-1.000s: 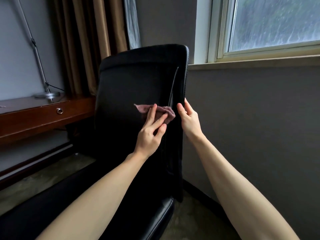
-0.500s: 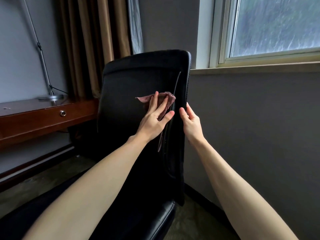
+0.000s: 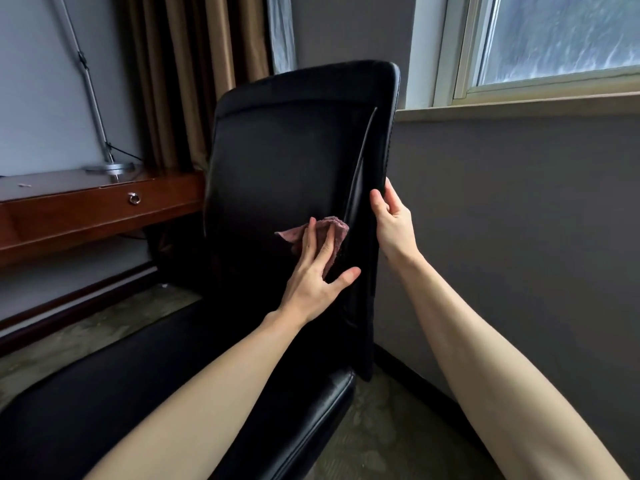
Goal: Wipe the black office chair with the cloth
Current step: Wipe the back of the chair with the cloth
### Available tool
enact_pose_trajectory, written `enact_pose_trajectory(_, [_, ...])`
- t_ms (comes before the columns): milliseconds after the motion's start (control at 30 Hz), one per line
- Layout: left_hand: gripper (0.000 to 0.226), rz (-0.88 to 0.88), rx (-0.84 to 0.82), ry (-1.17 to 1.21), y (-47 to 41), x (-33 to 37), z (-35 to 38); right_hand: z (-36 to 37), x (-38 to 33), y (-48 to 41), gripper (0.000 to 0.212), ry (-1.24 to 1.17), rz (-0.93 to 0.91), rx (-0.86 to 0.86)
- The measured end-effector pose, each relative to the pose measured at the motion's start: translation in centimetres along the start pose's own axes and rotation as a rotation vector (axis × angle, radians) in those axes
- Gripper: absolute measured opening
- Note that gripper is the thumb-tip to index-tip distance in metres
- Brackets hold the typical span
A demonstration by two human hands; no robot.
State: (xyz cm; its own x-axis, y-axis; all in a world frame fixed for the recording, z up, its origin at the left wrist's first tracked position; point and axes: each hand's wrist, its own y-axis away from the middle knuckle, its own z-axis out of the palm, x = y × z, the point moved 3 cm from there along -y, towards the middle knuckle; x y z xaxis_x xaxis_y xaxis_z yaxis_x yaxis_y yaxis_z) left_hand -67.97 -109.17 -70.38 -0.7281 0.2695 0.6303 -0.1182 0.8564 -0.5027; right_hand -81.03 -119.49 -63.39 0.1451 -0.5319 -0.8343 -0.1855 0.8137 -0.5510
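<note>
**Inspector:** Where is the cloth?

**Assessor:** The cloth point(image 3: 338, 229), pink and bunched, lies against the front face of the backrest of the black office chair point(image 3: 294, 161). It sits low on the backrest and toward its right side, just left of the raised side panel.

**Inspector:** And relative to the fingers?

**Assessor:** It is under them. The left hand point(image 3: 311, 278) lies flat on the backrest, and its fingers point(image 3: 310, 237) are straight, slightly spread and pressed on top of the cloth. A pointed corner sticks out to the left of the fingers, and the rest bulges above the fingertips and to their right. The thumb is stretched out to the right, clear of the cloth and against the leather.

**Inspector:** The other hand?

**Assessor:** The right hand point(image 3: 393, 223) holds the right edge of the backrest, level with the cloth and slightly above it. Its thumb lies on the front and its fingers run along the outer edge. It does not touch the cloth; the side panel lies between them.

**Inspector:** The chair's attitude?

**Assessor:** The backrest is upright, with the seat running toward the lower left.

**Inspector:** Surroundings?

**Assessor:** A wooden desk point(image 3: 86, 209) stands behind the chair on the left, with a metal lamp point(image 3: 109, 167) on it. A brown curtain point(image 3: 194, 81) hangs behind the chair, and there is a window point(image 3: 554, 36) at the upper right.
</note>
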Motion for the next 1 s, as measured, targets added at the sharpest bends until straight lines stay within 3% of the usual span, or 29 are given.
enact_pose_trajectory(133, [0.091, -0.013, 0.034, 0.000, -3.9, 2.3, -1.9, -0.3, -0.1, 0.2, 0.059, 0.018, -0.002, -0.036])
enact_pose_trajectory(333, [0.097, 0.029, 0.055, -0.034, -5.9, 3.5, -3.0, -0.8, 1.0, 1.7, 0.040, 0.000, 0.021, -0.144])
enact_pose_trajectory(767, [0.117, -0.023, 0.003, -0.122, 4.9, -3.6, 3.8, -0.4, 2.2, 1.5, 0.046, 0.018, 0.069, -0.040])
enact_pose_trajectory(900, [0.120, -0.048, 0.038, -0.096, 4.1, -2.8, 4.3, -0.3, 2.4, 1.5, 0.052, 0.029, 0.078, -0.022])
enact_pose_trajectory(1000, [0.113, -0.063, 0.083, -0.052, 1.4, -1.0, 2.6, -0.3, 2.2, 1.7, 0.038, 0.014, 0.049, -0.024])
